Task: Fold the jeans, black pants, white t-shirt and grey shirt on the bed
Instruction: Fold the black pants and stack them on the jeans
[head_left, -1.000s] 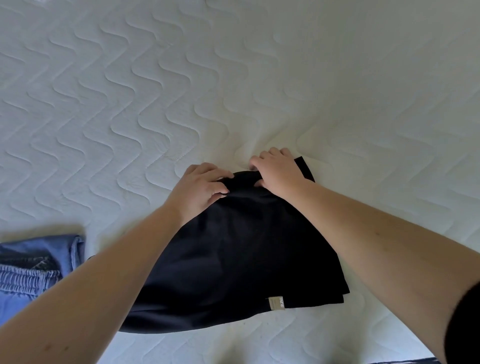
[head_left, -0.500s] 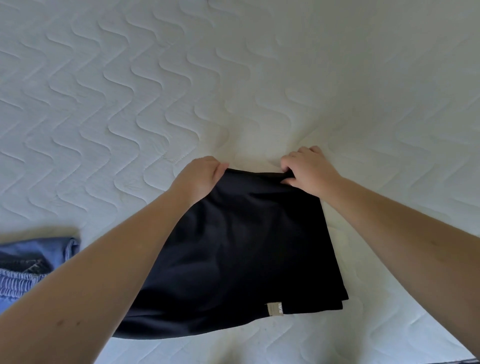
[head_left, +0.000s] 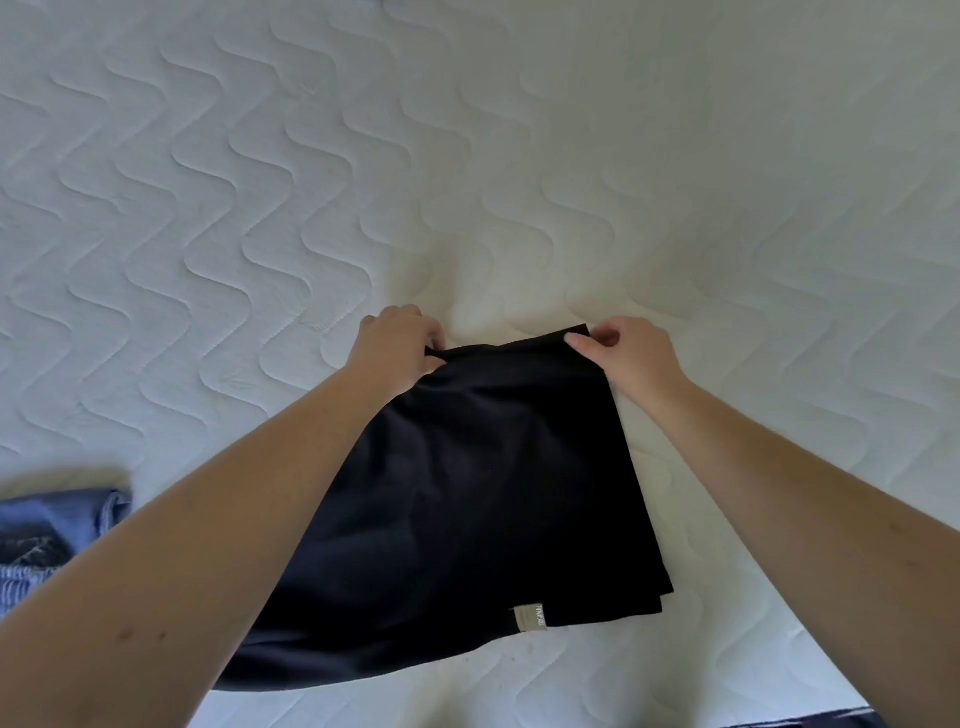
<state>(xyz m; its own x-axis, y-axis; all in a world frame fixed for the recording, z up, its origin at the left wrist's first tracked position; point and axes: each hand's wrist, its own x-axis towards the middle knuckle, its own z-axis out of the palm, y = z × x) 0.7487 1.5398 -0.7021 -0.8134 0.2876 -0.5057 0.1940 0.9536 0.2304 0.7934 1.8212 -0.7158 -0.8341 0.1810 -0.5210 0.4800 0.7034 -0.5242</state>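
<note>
1. The black pants (head_left: 467, 519) lie on the bed (head_left: 260, 208), close to its near edge and about midway along that edge. They are already folded into a compact pack, and a small pale label (head_left: 529, 618) shows at the near side of it.
2. Your left hand (head_left: 397, 343) has its grip closed on the far left corner of the pack, with the fingers curled over the cloth. Your right hand (head_left: 631, 356) pinches the far right corner between thumb and fingers. The far edge between your two hands is slightly raised and a little wrinkled.
3. The jeans (head_left: 52, 535) lie near the left end of the near edge, well apart from the black pants, and they look already folded. I cannot see the white t-shirt or the grey shirt here.
4. My judgement: you are in the second step, finishing the black pants. You are either squaring the far edge or starting one more fold.
5. For the next move, keep both corners level and pull the cloth evenly, so that the layers under it do not slide apart. If one hand pulls more, the pack can go crooked. After that, press it flat and take the next shirt.
</note>
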